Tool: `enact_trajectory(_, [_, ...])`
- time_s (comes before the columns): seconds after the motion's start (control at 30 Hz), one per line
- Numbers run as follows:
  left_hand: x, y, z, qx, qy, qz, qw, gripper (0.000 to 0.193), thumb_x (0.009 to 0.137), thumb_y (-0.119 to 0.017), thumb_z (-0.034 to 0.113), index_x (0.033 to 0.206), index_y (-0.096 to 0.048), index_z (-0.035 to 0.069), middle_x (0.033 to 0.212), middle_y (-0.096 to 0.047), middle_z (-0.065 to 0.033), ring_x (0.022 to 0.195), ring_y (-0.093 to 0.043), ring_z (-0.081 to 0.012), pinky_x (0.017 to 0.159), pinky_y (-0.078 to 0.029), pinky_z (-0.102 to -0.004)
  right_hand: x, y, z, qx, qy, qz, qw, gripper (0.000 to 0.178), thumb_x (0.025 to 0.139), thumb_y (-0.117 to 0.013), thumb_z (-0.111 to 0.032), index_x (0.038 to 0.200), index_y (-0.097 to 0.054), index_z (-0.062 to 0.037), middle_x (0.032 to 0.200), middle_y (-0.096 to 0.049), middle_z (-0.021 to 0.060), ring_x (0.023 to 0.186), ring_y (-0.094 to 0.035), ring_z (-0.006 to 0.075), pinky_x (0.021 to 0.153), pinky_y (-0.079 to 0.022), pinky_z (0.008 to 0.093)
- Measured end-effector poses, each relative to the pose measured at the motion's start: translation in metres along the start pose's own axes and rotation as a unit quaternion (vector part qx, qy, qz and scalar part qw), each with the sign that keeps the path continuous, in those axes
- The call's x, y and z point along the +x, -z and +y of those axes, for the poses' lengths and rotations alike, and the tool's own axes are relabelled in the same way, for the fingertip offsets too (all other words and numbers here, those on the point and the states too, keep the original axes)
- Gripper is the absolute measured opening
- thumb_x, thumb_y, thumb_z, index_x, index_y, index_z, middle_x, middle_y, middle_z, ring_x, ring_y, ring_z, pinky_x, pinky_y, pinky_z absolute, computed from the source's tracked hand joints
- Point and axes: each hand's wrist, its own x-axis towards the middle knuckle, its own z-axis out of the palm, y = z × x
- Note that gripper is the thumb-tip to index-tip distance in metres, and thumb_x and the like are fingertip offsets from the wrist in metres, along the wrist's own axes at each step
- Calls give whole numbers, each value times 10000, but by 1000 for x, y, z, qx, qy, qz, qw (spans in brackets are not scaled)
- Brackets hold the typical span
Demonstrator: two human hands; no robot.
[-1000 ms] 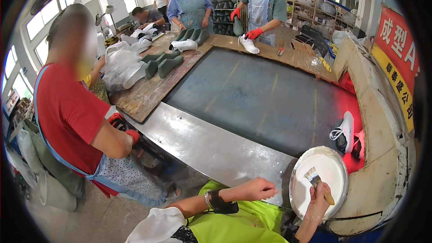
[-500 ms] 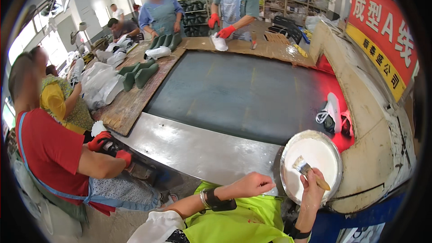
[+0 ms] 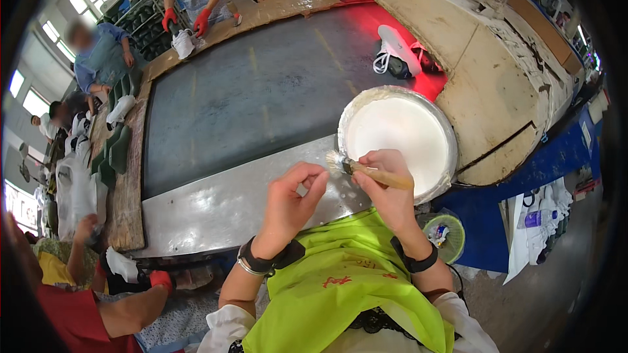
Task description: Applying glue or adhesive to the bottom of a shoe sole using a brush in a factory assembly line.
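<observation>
My right hand (image 3: 386,189) grips a wooden-handled brush (image 3: 373,173) whose white bristles point left, just off the rim of a round metal pan (image 3: 445,131) filled with white paste. My left hand (image 3: 291,199) hovers beside the bristles with thumb and fingers curled, its fingertips close to the brush tip and holding nothing. Both hands are above the bare metal apron (image 3: 216,206) at the near end of a dark conveyor belt (image 3: 248,98). I wear a yellow-green apron (image 3: 340,287).
A white shoe (image 3: 396,49) lies on the belt under a red glow at a cream tunnel housing (image 3: 490,72). Other people work along the wooden side bench (image 3: 124,189) with green lasts and shoes. A green bin (image 3: 445,235) sits at lower right.
My head has tilted down, so the view has swung toward the pan. My right hand lifted the brush off the pan to the left, and my left hand rose to meet the bristles.
</observation>
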Motion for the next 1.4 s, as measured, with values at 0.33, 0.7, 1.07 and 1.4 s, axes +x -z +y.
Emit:
enact_trajectory(0.33, [14,-12,5,111,-167,72,977,167,721,-707,9,870,-670,75,857,-635,-42,810,-563,-253,700,-459,-340,-4,-2,7,-15,31,-22,999,390,788,-632,101,1131,-476,3,1015,-589,99,1007,-579,144,837,-498,273])
enact_trajectory(0.7, [4,-25,12,146,-233,2,961,276,647,-740,2,907,-685,77,889,-636,-29,813,-539,-231,705,-434,-337,-11,4,13,-110,50,-35,992,451,771,-600,118,1180,-491,-35,1071,-595,100,890,-627,121,733,-493,222])
enact_trajectory(1.07, [4,-24,17,201,-293,-65,933,224,680,-666,47,887,-581,40,954,-565,-58,863,-520,-254,757,-431,-367,-11,3,8,-224,132,-53,964,424,758,-618,90,1157,-537,-26,1024,-577,122,879,-619,204,690,-514,264])
enact_trajectory(1.4, [15,-26,9,142,-296,-77,942,293,625,-661,-20,890,-583,75,870,-562,-69,817,-511,-284,719,-387,-385,-12,2,3,-234,166,-64,956,457,747,-593,93,1185,-536,-23,1048,-581,128,861,-612,223,654,-479,260])
